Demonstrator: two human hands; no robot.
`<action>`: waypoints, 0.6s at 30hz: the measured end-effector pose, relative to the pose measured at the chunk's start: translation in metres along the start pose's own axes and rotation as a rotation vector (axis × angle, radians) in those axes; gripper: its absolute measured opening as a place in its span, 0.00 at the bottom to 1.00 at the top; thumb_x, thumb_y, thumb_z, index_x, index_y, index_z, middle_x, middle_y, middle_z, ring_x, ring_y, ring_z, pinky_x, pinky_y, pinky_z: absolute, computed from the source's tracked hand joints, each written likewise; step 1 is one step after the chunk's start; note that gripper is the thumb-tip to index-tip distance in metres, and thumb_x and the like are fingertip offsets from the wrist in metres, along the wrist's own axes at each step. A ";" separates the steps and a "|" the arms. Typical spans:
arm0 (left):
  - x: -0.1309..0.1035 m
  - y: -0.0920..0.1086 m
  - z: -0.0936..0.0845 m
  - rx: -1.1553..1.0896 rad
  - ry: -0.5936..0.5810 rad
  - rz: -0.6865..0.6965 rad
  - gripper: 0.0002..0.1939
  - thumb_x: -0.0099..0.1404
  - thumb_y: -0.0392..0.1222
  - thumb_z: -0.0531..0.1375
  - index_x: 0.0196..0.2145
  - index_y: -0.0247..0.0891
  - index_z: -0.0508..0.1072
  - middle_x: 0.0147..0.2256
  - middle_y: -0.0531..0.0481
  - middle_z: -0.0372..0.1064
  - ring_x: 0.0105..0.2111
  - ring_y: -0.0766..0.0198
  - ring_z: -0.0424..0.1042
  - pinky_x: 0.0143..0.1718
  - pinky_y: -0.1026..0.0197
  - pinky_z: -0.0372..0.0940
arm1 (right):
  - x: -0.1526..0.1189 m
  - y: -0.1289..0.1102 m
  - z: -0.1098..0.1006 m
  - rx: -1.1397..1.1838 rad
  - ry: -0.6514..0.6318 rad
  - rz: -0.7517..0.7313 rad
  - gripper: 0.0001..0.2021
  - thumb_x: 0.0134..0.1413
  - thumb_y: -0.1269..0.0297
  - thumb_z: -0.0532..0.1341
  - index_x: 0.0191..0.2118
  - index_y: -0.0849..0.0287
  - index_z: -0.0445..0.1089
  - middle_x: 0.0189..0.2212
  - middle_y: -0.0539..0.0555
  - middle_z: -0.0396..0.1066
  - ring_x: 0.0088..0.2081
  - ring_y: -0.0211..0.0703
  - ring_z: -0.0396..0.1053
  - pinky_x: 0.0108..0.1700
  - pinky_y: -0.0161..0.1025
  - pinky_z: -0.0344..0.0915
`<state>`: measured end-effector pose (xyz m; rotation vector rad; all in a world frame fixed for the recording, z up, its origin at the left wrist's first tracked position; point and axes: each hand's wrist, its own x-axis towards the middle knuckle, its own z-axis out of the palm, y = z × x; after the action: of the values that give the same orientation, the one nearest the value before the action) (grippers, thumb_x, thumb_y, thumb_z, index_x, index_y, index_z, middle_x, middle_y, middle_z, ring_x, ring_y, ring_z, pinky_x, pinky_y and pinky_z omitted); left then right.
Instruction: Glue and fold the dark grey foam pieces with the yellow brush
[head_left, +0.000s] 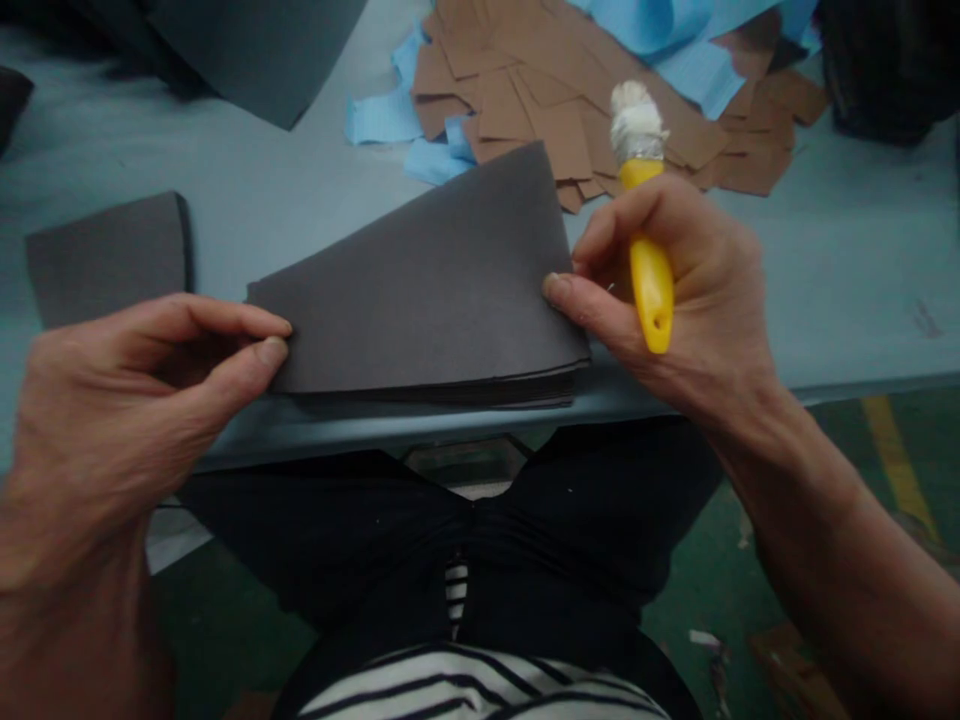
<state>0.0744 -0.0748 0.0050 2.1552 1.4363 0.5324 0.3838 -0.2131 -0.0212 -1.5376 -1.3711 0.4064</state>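
A stack of dark grey sheets (pixel 427 290) is held at the near edge of the pale blue table (pixel 847 270), its long axis running left to right. The left hand (pixel 142 400) is pinched on the stack's left corner; the right hand (pixel 675 290) — closed around a yellow-handled brush (pixel 645 220) — touches the right edge with its fingertips. Brown paper pieces (pixel 570 90) lie beyond the stack.

Dim, cool, even light; soft focus throughout, edges stretched, shadows faint.
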 end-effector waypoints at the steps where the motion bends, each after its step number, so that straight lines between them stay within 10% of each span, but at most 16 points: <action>1: 0.000 0.002 0.000 -0.018 -0.001 0.026 0.14 0.61 0.50 0.69 0.42 0.42 0.85 0.32 0.54 0.78 0.28 0.70 0.68 0.29 0.66 0.58 | 0.000 0.000 -0.001 -0.012 0.001 -0.014 0.13 0.59 0.74 0.72 0.38 0.53 0.68 0.31 0.44 0.70 0.29 0.34 0.67 0.33 0.36 0.66; 18: 0.000 0.009 0.002 -0.260 -0.091 0.066 0.08 0.60 0.44 0.69 0.36 0.40 0.84 0.30 0.53 0.79 0.27 0.68 0.70 0.29 0.66 0.63 | -0.007 -0.008 -0.002 -0.244 0.008 -0.013 0.16 0.66 0.49 0.69 0.38 0.56 0.70 0.31 0.48 0.73 0.28 0.32 0.68 0.29 0.34 0.65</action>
<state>0.0822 -0.0776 0.0084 1.9981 1.1804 0.6016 0.3786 -0.2213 -0.0162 -1.7248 -1.4654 0.2307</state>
